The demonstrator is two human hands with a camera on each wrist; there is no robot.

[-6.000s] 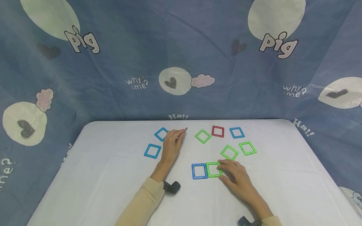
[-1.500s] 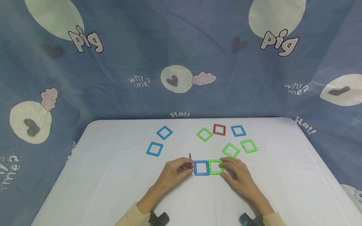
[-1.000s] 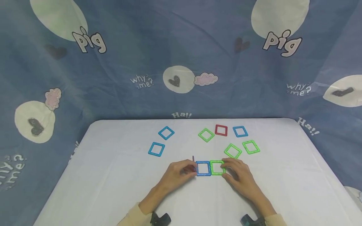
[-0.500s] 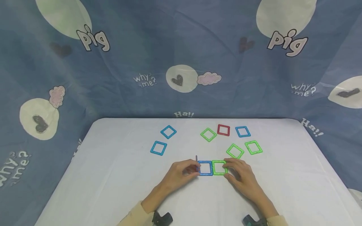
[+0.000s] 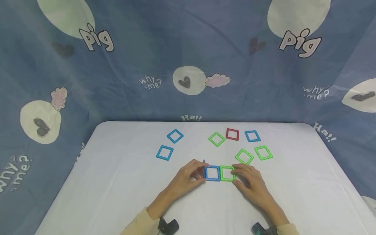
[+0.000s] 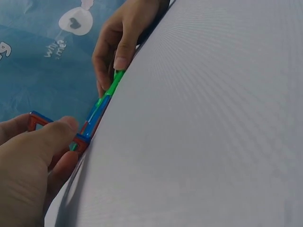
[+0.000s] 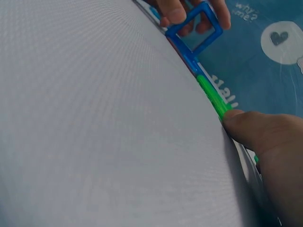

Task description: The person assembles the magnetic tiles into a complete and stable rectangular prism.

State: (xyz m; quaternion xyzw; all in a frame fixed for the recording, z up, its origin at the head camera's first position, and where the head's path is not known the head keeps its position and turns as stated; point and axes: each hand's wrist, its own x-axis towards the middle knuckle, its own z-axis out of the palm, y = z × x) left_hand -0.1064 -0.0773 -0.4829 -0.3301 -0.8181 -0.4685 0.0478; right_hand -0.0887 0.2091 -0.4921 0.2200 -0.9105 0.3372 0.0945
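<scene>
A blue square magnetic tile and a green magnetic tile lie flat, edge to edge, on the white table. At the blue tile's left edge my left hand pinches another magnetic tile, which stands upright. This one shows blue toward the right and red toward the left, and appears nearly edge-on in the head view. My right hand grips the green tile by its right side, thumb at the near corner and fingers at the far one.
Behind the hands lie loose tiles: two blue ones at the left, a red one, another blue one and several green ones at the right. The white table ends against a blue printed cloth.
My left hand has come from the far left-middle of the table to the blue tile's left side, bringing the upright tile. Its fingers have just shifted slightly. My right hand stays on the green tile.
</scene>
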